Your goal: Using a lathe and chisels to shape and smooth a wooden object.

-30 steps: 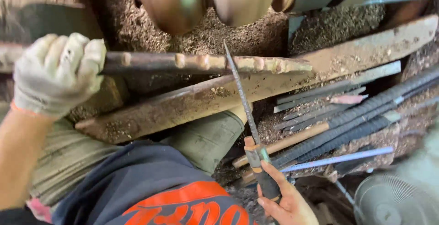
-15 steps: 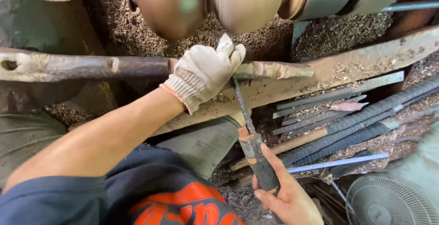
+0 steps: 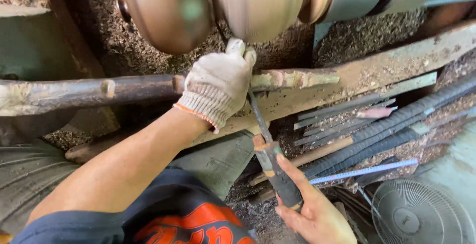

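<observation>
My left hand (image 3: 218,83), in a white knit glove, presses on the long rusty tool-rest bar (image 3: 89,92) and pins the thin metal shaft of a chisel (image 3: 258,115) against it. My bare right hand (image 3: 310,209) grips the chisel's dark taped handle (image 3: 277,174) low at the bottom. The chisel tip points up toward two rounded brown wooden pieces (image 3: 213,6) spinning and blurred on the lathe at the top; the tip itself is hidden behind the glove.
Wood shavings (image 3: 347,38) cover the lathe bed. A slanted wooden board (image 3: 377,70) runs to the right, with several long metal rods and tools (image 3: 377,130) below it. A round fan grille (image 3: 421,214) sits at the bottom right. A blue and orange garment (image 3: 188,219) fills the bottom middle.
My left hand slid from the bar's far left end to the middle and closed over the chisel shaft. The chisel tip rose toward the spinning wood.
</observation>
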